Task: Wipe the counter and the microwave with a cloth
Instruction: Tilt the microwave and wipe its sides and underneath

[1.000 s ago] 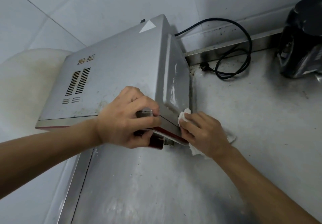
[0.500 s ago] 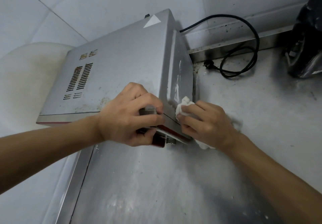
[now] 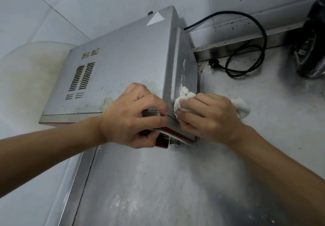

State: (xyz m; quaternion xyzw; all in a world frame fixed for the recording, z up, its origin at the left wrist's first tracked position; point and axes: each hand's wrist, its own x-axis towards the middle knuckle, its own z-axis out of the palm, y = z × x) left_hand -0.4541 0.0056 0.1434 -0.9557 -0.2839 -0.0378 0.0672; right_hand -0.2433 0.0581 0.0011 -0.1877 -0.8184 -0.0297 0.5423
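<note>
A silver microwave (image 3: 123, 64) with vent slots on top stands on the steel counter (image 3: 158, 181), against the tiled wall. My left hand (image 3: 133, 116) grips its front right corner, fingers curled over the top edge. My right hand (image 3: 209, 116) holds a crumpled white cloth (image 3: 184, 97) and presses it against the microwave's right side panel, low and near the front. Part of the cloth sticks out behind my right hand.
A black power cord (image 3: 246, 50) with its plug lies looped on the counter behind the microwave. A black appliance (image 3: 313, 41) stands at the far right. A white round object (image 3: 26, 78) sits left of the microwave. The counter's raised back rim (image 3: 246, 41) runs along the wall.
My right hand has slid the cloth up along the microwave's right side. My left hand keeps its grip on the front corner.
</note>
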